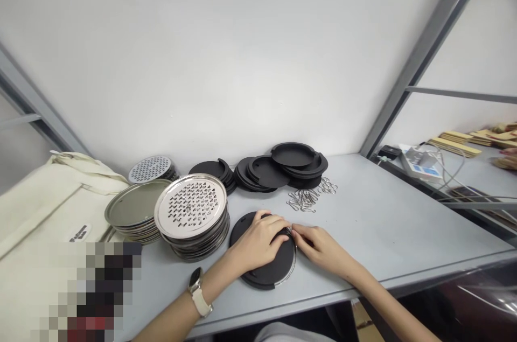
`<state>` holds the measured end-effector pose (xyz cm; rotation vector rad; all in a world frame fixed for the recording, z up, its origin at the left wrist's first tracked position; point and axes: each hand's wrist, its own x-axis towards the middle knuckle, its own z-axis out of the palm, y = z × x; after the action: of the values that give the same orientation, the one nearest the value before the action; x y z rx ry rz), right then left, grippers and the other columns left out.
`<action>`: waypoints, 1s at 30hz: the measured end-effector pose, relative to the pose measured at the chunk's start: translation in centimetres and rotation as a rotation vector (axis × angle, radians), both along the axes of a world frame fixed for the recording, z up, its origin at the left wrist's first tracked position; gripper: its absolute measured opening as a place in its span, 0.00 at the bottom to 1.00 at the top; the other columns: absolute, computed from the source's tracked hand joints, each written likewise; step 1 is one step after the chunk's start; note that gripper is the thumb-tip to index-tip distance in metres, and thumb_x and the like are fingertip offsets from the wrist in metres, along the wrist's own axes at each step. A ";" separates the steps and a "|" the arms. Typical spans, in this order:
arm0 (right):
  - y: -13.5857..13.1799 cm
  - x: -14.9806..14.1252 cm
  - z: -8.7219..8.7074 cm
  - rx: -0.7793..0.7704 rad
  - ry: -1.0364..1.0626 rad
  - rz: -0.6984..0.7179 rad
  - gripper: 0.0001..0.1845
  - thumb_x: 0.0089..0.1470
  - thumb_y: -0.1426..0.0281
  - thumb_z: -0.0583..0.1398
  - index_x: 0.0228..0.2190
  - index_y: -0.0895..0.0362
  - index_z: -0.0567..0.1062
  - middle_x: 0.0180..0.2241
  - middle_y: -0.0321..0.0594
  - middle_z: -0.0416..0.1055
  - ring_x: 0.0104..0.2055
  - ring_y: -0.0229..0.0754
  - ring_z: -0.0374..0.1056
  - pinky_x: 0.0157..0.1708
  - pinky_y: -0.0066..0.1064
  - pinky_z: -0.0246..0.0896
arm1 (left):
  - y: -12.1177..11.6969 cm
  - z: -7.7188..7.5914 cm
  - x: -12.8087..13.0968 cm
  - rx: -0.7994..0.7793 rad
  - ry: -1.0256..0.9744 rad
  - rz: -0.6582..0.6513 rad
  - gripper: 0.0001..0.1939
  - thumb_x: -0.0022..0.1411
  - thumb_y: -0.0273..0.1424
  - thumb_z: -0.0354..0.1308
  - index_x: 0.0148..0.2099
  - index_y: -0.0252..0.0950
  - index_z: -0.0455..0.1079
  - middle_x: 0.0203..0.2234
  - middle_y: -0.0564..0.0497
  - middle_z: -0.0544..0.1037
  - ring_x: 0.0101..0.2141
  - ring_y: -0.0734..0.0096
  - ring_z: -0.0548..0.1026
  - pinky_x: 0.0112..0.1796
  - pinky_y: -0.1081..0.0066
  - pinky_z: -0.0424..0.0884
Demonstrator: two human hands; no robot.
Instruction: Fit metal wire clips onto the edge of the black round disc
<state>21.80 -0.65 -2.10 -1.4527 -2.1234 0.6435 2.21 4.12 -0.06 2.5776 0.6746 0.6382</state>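
A round black disc [278,261] with a silvery metal rim along its right side lies flat near the table's front edge. My left hand [262,237] lies across its top, with the fingers bent over it and the thumb close to its right side. At the disc's right edge my right hand [317,245] pinches with thumb and forefinger, the fingertips meeting those of the left. A bit of bright metal shows there; its kind is too small and covered to tell. Beyond the hands, loose metal hooks [302,200] are heaped on the table.
Left of the disc stands a stack of perforated round grater plates [189,207], beside a stack of plain metal discs [137,204]. Black round holders [293,154] are piled along the wall. A cream cloth bag [36,207] takes up the left side. Grey posts [428,46] frame the table [363,213].
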 end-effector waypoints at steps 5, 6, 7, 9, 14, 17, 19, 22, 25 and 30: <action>-0.3 -0.5 -0.1 0.000 0.008 -0.018 0.19 0.65 0.65 0.44 0.30 0.56 0.70 0.26 0.38 0.71 0.27 0.40 0.65 0.31 0.28 0.56 | -0.1 0.0 0.0 -0.008 0.014 0.016 0.13 0.66 0.26 0.51 0.53 0.40 0.67 0.46 0.51 0.75 0.48 0.67 0.69 0.54 0.62 0.57; -0.3 -0.6 -0.2 0.002 0.007 -0.034 0.19 0.65 0.65 0.44 0.30 0.56 0.70 0.28 0.39 0.72 0.28 0.41 0.66 0.31 0.29 0.56 | -0.1 0.0 0.0 -0.014 0.017 0.014 0.14 0.67 0.26 0.51 0.53 0.40 0.66 0.46 0.50 0.75 0.48 0.66 0.69 0.54 0.61 0.58; -0.4 -0.8 -0.3 0.007 0.005 -0.054 0.19 0.65 0.65 0.44 0.31 0.56 0.70 0.29 0.40 0.73 0.29 0.41 0.67 0.32 0.29 0.57 | -0.1 0.1 0.0 -0.020 0.021 0.010 0.14 0.67 0.26 0.50 0.54 0.40 0.66 0.46 0.50 0.75 0.47 0.65 0.70 0.53 0.61 0.59; -0.5 -1.1 -0.5 0.013 -0.010 -0.093 0.19 0.65 0.64 0.43 0.31 0.57 0.70 0.29 0.42 0.73 0.30 0.42 0.68 0.32 0.30 0.57 | -0.2 0.1 -0.1 -0.028 0.025 -0.005 0.16 0.68 0.26 0.48 0.56 0.41 0.65 0.46 0.49 0.74 0.47 0.65 0.70 0.52 0.61 0.61; -0.4 -1.1 -0.7 0.012 -0.067 -0.126 0.20 0.65 0.64 0.44 0.24 0.55 0.65 0.22 0.38 0.68 0.23 0.40 0.63 0.27 0.29 0.53 | -0.1 0.3 -0.2 -0.016 -0.002 -0.072 0.30 0.67 0.24 0.46 0.68 0.43 0.42 0.58 0.46 0.64 0.56 0.64 0.62 0.55 0.60 0.60; -0.4 -0.9 -0.6 0.007 -0.048 -0.099 0.19 0.65 0.65 0.44 0.26 0.55 0.66 0.24 0.39 0.71 0.25 0.41 0.65 0.28 0.29 0.54 | -0.1 0.2 -0.3 -0.048 0.018 -0.093 0.32 0.68 0.23 0.45 0.68 0.44 0.36 0.55 0.48 0.68 0.54 0.66 0.66 0.54 0.60 0.60; -0.4 -0.9 -0.5 0.003 -0.036 -0.088 0.19 0.65 0.65 0.44 0.28 0.56 0.68 0.26 0.40 0.73 0.27 0.42 0.67 0.30 0.29 0.55 | -0.1 0.1 -0.3 -0.071 0.033 -0.068 0.31 0.68 0.24 0.45 0.68 0.44 0.38 0.53 0.48 0.71 0.52 0.65 0.68 0.53 0.60 0.61; -0.5 -0.9 -0.6 0.005 -0.029 -0.091 0.19 0.65 0.65 0.44 0.29 0.56 0.69 0.27 0.41 0.74 0.28 0.43 0.69 0.31 0.30 0.56 | -0.1 0.0 -0.3 -0.052 0.045 -0.041 0.27 0.68 0.25 0.45 0.66 0.42 0.42 0.52 0.47 0.72 0.51 0.65 0.69 0.55 0.58 0.58; -0.4 -0.9 -0.7 0.014 -0.015 -0.086 0.19 0.65 0.65 0.44 0.32 0.56 0.71 0.29 0.42 0.75 0.30 0.44 0.70 0.32 0.31 0.57 | -0.1 0.1 -0.2 -0.011 0.058 -0.032 0.24 0.68 0.25 0.45 0.64 0.41 0.47 0.51 0.47 0.73 0.52 0.66 0.69 0.56 0.57 0.54; -0.3 -0.8 -0.6 0.014 -0.010 -0.080 0.19 0.66 0.65 0.44 0.31 0.56 0.69 0.29 0.41 0.74 0.30 0.43 0.70 0.31 0.30 0.57 | -0.2 0.2 -0.2 -0.042 0.057 -0.039 0.22 0.69 0.25 0.45 0.62 0.42 0.48 0.50 0.48 0.73 0.52 0.66 0.69 0.55 0.59 0.55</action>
<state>20.98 -0.98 -2.70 -1.5284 -2.0620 0.5918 2.04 3.97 0.11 2.5722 0.6471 0.5346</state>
